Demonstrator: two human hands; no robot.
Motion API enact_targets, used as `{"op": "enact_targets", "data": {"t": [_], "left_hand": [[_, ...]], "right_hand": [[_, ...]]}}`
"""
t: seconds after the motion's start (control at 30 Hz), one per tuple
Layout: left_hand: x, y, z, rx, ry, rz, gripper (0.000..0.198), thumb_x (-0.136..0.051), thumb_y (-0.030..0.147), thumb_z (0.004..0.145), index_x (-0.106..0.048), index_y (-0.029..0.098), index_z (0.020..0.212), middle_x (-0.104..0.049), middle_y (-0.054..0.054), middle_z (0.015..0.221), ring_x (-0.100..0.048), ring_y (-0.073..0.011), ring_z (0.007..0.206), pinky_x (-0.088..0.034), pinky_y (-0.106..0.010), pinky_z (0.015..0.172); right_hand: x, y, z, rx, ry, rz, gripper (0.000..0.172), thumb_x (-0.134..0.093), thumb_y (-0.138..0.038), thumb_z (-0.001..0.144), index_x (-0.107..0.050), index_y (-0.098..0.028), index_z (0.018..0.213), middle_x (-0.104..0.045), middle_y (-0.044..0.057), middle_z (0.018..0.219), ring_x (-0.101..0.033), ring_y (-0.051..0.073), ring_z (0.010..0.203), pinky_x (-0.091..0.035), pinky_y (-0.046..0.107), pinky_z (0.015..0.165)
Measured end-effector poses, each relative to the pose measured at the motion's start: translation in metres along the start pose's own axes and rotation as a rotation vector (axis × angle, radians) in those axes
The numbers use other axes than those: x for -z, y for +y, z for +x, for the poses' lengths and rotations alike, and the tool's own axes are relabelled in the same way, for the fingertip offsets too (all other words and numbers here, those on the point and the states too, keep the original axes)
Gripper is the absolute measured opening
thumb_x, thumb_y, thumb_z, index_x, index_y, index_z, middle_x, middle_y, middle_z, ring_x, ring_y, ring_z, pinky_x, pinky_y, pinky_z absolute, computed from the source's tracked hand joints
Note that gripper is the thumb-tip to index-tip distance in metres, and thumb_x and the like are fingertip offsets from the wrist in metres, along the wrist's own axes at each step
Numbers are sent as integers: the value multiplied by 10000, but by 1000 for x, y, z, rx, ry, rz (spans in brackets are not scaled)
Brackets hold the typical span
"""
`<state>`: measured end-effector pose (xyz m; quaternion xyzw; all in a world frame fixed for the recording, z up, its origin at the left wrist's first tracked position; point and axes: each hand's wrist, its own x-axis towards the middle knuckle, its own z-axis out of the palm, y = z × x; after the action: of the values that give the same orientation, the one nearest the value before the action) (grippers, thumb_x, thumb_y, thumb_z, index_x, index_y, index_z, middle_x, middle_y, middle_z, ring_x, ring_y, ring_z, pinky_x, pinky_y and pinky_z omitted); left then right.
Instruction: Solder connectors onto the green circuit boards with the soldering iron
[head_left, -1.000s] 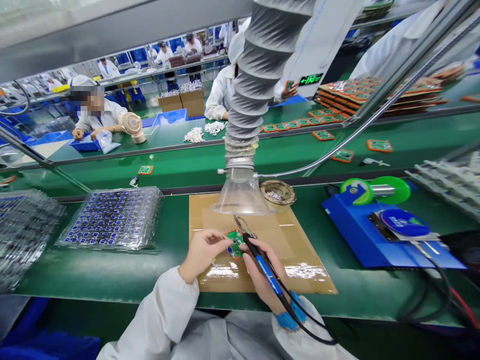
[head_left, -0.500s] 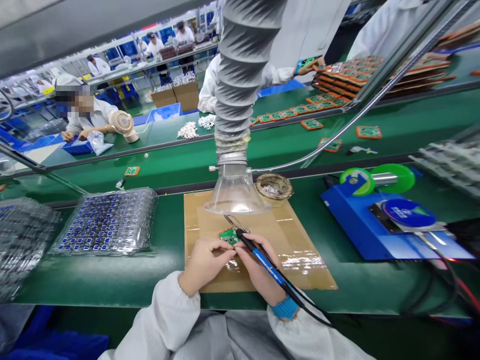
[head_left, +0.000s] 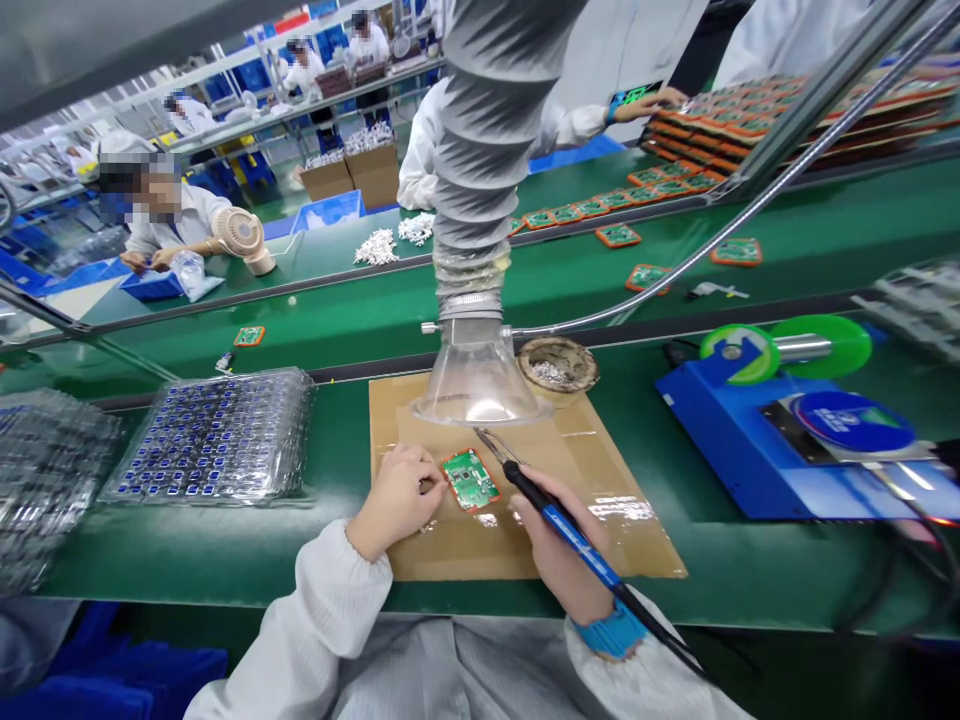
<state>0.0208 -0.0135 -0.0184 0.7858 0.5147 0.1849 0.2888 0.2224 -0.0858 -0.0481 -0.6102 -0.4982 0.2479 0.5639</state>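
A green circuit board (head_left: 471,481) with an orange edge lies on the cardboard sheet (head_left: 517,550). At its left edge is my left hand (head_left: 401,498), fingers curled and closed, the tips seeming to pinch the board's rim. My right hand (head_left: 564,540) is wrapped round a blue and black soldering iron (head_left: 566,532), right of the board. The iron's metal tip, with a thin bent tube beside it, points up and left, above the board and apart from it. Over them hangs a clear funnel-shaped fume hood (head_left: 480,385).
A round bowl (head_left: 559,365) of metal bits stands behind the cardboard. To the right is a blue solder feeder (head_left: 780,430) with a green reel. Stacked clear trays (head_left: 214,435) of small parts sit left. Boards (head_left: 619,235) lie on the green conveyor, where co-workers sit opposite.
My hands have moved apart. The right hand and soldering iron shifted right, off the board. My left hand moved slightly left, and the board now lies more fully in view.
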Motion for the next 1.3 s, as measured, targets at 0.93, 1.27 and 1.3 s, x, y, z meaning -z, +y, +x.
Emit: {"op": "enact_targets", "data": {"t": [0.93,1.27,1.3], "left_hand": [[6,14,-10,71,-3,-442,111,-708,195,792,-694,206,682,-707,-44,850,-645,-192,871,-480,-325,826],[2,36,-33,138,102,-404,116,-724,253,820,-732,225,708,-724,-13,727,-632,-180,753,-448,-332,775],[2,36,-33,143,117,-409,117,-720,244,823,-731,221,709,-727,-12,734,-632,-177,755,-446,-329,779]], "right_hand": [[1,-1,-13,76,-108,25,188,-671,-334,932,-680,-255,1102,-762,50,928,-753,213,811,-631,346,770],[-26,-26,-10,-67,-159,309,257,-738,-256,886,-650,-273,1127,-748,2,902,-742,167,821,-620,293,799],[-26,-26,-10,-79,-154,312,252,-745,-254,879,-655,-273,1114,-748,-1,898,-742,165,820,-618,290,802]]}}
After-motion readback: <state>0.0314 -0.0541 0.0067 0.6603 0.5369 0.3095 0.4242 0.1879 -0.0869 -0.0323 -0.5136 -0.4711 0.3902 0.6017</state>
